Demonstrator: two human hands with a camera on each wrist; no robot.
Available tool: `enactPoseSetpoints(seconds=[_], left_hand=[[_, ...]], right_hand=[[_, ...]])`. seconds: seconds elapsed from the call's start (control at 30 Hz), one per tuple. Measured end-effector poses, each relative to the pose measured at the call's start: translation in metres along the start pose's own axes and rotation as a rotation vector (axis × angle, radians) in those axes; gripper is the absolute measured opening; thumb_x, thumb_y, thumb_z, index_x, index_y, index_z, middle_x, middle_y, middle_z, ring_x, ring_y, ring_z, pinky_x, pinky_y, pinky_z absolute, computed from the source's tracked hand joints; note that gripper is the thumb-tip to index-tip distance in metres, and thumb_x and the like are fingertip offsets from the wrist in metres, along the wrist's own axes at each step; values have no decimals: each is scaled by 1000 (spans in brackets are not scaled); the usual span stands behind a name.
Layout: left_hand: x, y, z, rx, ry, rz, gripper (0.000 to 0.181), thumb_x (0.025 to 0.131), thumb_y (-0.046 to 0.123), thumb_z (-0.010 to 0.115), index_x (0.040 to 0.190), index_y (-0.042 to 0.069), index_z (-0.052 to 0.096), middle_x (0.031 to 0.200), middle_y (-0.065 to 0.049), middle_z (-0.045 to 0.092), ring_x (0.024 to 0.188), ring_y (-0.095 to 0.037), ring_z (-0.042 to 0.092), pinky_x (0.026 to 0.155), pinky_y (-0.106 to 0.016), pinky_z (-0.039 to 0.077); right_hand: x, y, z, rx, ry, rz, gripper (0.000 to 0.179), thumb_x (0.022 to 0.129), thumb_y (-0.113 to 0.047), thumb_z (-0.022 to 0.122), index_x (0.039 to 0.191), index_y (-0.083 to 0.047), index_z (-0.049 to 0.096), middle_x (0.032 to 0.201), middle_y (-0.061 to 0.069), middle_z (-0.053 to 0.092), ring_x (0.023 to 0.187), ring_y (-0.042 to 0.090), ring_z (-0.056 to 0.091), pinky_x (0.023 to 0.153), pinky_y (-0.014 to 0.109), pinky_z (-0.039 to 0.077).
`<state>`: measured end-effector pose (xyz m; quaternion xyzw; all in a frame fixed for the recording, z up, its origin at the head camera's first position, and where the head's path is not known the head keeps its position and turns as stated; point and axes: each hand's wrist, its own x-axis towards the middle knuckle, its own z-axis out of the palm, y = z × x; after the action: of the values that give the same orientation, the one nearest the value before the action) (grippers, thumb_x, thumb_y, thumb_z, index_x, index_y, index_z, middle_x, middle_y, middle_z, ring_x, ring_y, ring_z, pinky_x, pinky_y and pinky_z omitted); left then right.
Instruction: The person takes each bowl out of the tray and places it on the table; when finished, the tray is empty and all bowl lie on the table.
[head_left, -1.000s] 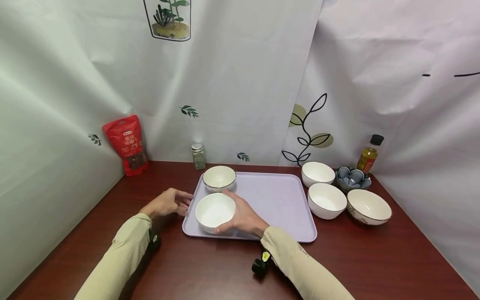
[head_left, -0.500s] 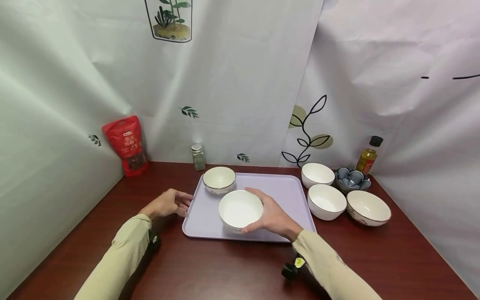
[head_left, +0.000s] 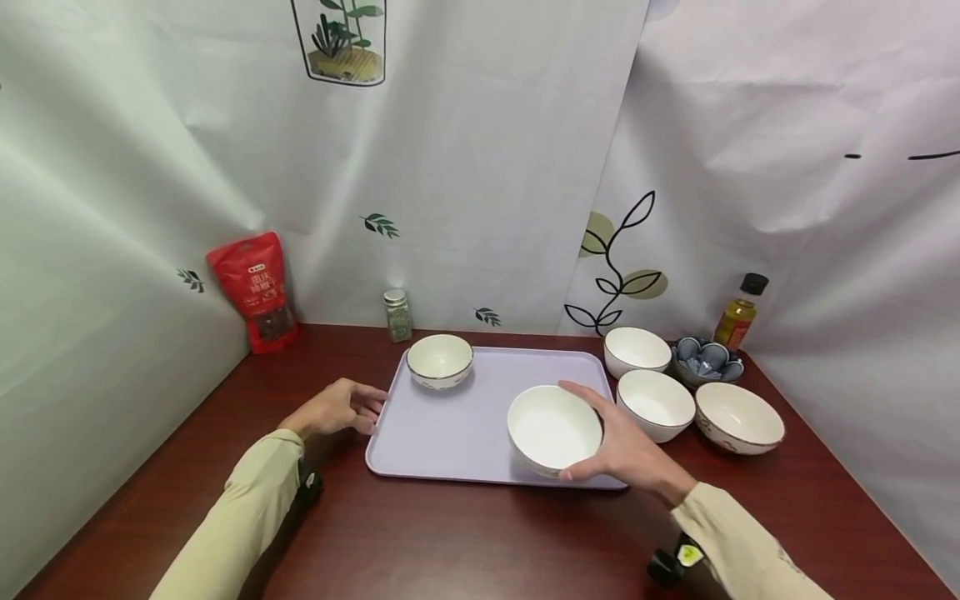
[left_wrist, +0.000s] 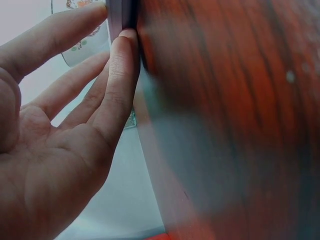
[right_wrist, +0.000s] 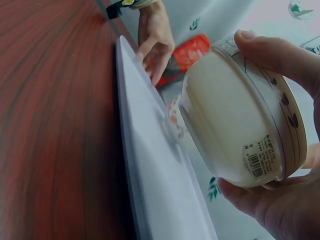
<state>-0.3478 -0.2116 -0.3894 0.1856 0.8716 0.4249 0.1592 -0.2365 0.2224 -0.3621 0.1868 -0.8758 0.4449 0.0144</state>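
My right hand (head_left: 626, 446) holds a white bowl (head_left: 553, 427) by its side, thumb and fingers spread round it. In the right wrist view the bowl (right_wrist: 225, 110) is off the pale purple tray (head_left: 465, 442), its underside showing a barcode label and its side a dark leaf pattern. My left hand (head_left: 341, 407) is at the tray's left edge. Its fairly straight fingers touch the rim in the left wrist view. Another white patterned bowl (head_left: 440, 360) stands in the tray's far left corner.
Right of the tray stand two white bowls (head_left: 637, 348), a wider patterned bowl (head_left: 738, 417) and a blue-grey petal-shaped dish (head_left: 705, 360). Behind are an oil bottle (head_left: 737, 315), a spice jar (head_left: 397, 317) and a red pouch (head_left: 258, 292), near the curtain walls.
My right hand has carried the white bowl rightward, from the tray's near left part to above its near right part. The left hand has stayed at the tray's left edge.
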Motion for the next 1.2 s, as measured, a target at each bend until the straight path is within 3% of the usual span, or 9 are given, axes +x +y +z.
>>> enactPoseSetpoints(seconds=[0.17, 0.33, 0.53, 0.77, 1.2], left_hand=[[0, 2, 1, 4, 3, -11, 57, 77, -8, 76, 131, -15, 57, 111, -25, 70, 94, -24, 72, 81, -36, 63], [0, 5, 0, 15, 11, -12, 56, 78, -7, 75, 131, -14, 58, 112, -25, 70, 94, -24, 71, 81, -35, 62], [0, 6, -1, 22, 7, -18, 57, 78, -6, 76, 132, -13, 58, 112, -24, 70, 93, -23, 71, 81, -35, 62], [-2, 4, 0, 5, 2, -20, 58, 78, -6, 76, 133, -14, 56, 114, -26, 69, 95, -25, 72, 82, -37, 63], [-2, 1, 0, -8, 2, -18, 58, 78, -8, 75, 132, -14, 56, 113, -26, 70, 95, -26, 72, 82, -36, 63]], right_hand=[[-21, 14, -19, -42, 25, -51, 109, 58, -26, 95, 152, -16, 42, 144, 14, 54, 114, 11, 56, 93, 17, 46], [-39, 25, -37, -63, 62, -68, 107, 59, -20, 94, 152, -18, 42, 146, 12, 51, 113, -3, 52, 91, 14, 45], [-64, 36, -56, -156, 91, -77, 109, 58, -21, 94, 153, -20, 41, 145, 6, 51, 114, -7, 49, 90, 9, 39], [-89, 61, -74, -150, 70, -61, 105, 58, -14, 89, 152, -23, 42, 139, -21, 49, 113, -6, 47, 87, 11, 39], [-102, 88, -88, -138, 59, -72, 102, 59, -9, 87, 151, -17, 44, 138, -22, 51, 116, -8, 48, 89, 8, 37]])
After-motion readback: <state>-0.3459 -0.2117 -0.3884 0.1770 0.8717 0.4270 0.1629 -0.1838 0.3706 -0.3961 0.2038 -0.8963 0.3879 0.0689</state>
